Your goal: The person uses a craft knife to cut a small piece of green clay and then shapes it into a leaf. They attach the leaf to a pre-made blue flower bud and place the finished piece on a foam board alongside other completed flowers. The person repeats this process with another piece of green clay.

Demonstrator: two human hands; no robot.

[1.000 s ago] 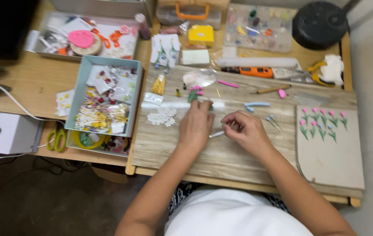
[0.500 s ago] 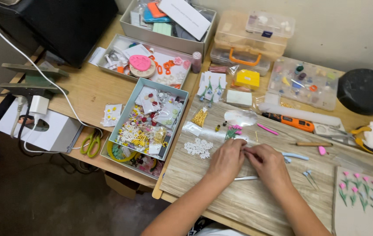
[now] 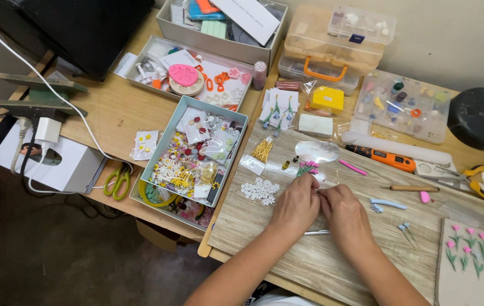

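Note:
My left hand (image 3: pixel 297 204) and my right hand (image 3: pixel 344 211) rest together on a wood-grain board (image 3: pixel 332 255), fingertips pinched around something too small to see. Just beyond the fingers lie tiny pink and green clay flowers (image 3: pixel 307 168). White lace-like clay pieces (image 3: pixel 259 190) lie to the left of my left hand. A thin metal tool (image 3: pixel 316 232) lies on the board under my wrists. A beige slab with pink tulips (image 3: pixel 474 258) sits at the right edge.
A grey tray of small craft bits (image 3: pixel 193 156) stands left of the board. Behind are storage boxes (image 3: pixel 338 39), an orange tool (image 3: pixel 383 157), a clear bead case (image 3: pixel 406 105) and a black round object (image 3: pixel 483 116). Green scissors (image 3: pixel 118 181) and a white box (image 3: pixel 55 161) lie far left.
The view has swung left and the camera has tilted up, showing more of the desk. My hands have closed together, fingertips now meeting near the small flowers.

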